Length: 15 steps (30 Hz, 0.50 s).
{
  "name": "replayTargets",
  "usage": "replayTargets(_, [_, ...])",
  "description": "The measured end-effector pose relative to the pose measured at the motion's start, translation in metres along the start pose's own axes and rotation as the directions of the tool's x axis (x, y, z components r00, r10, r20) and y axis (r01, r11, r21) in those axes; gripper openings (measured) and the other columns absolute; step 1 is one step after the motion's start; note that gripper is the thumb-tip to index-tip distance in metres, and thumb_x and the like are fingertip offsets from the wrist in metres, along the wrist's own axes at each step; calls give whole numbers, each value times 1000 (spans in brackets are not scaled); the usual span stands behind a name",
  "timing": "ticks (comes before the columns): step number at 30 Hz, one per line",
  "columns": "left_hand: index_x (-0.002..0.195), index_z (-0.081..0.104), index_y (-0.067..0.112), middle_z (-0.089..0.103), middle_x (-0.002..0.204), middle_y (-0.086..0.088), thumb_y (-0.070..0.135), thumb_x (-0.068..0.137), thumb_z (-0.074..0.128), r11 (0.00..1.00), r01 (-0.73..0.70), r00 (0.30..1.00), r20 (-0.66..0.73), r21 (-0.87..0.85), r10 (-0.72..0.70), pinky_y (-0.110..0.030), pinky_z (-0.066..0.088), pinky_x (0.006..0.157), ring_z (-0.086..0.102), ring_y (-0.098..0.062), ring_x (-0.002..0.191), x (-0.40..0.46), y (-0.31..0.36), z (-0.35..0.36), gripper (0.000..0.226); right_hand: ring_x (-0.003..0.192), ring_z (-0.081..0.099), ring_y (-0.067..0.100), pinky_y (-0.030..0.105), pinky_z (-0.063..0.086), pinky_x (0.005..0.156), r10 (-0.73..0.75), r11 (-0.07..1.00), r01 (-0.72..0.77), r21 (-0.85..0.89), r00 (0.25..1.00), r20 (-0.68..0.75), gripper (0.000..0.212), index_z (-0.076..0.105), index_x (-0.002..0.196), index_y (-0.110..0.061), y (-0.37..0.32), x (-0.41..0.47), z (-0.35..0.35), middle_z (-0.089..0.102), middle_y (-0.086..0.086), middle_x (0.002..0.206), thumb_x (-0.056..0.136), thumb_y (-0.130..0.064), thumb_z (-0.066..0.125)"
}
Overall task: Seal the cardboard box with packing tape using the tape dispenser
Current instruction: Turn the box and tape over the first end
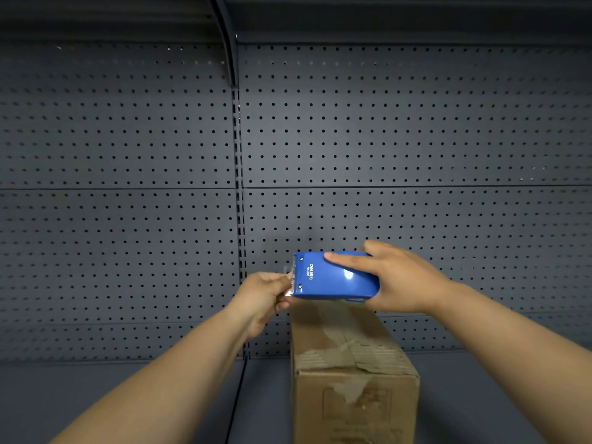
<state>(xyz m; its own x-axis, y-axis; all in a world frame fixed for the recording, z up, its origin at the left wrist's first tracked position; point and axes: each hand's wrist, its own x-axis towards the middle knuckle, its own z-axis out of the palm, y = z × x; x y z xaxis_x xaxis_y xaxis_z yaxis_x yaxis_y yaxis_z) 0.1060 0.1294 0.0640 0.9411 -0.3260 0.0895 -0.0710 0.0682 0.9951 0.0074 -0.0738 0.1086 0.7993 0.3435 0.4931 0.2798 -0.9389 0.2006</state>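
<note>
A long brown cardboard box (349, 357) lies on the grey shelf, running away from me, its top flaps closed with torn paper patches near the front. My right hand (397, 280) grips a blue tape dispenser (336, 278) held over the box's far end. At the dispenser's toothed left edge, my left hand (266, 293) pinches the loose end of clear tape (290, 277).
A dark grey pegboard wall (384, 139) rises right behind the box. The grey shelf (128, 395) extends left and right of the box. A vertical slotted upright (238, 219) divides the pegboard panels.
</note>
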Motion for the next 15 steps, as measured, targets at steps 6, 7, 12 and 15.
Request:
replayTargets(6, [79, 65, 2, 59, 53, -2, 16, 88, 60, 997, -41, 998, -51, 67, 44, -16, 47, 47, 53, -7, 44, -26, 2, 6, 17, 77, 41, 11, 18, 29, 57, -6, 998, 1, 66, 997, 74, 76, -5, 120, -76, 1, -21, -11, 31, -12, 82, 76, -63, 56])
replayTargets(7, [81, 65, 1, 59, 55, -3, 16, 88, 60, 997, -39, 998, -42, 72, 42, -16, 47, 47, 53, -8, 46, -30, 2, 8, 17, 78, 41, 11, 20, 32, 58, -2, 998, -3, 67, 997, 82, 76, -3, 121, -76, 2, -26, -14, 33, -11, 82, 76, -62, 57])
replayTargets(12, [75, 63, 2, 57, 54, -4, 14, 88, 60, 996, -33, 999, -10, 89, 34, -15, 43, 44, 51, -5, 40, -58, 5, 25, 18, 82, 46, 10, 25, 40, 64, 20, 995, -31, 92, 992, 123, 78, -2, 120, -78, 7, -54, -28, 40, -10, 91, 75, -59, 59])
replayTargets(15, [72, 65, 5, 59, 55, -4, 16, 86, 62, 993, -26, 999, -32, 118, 30, -17, 45, 47, 51, -7, 44, -75, 5, 19, 18, 86, 48, 11, 23, 41, 65, 43, 995, -55, 82, 989, 138, 78, -5, 117, -77, 20, -76, -39, 43, -9, 96, 76, -56, 58])
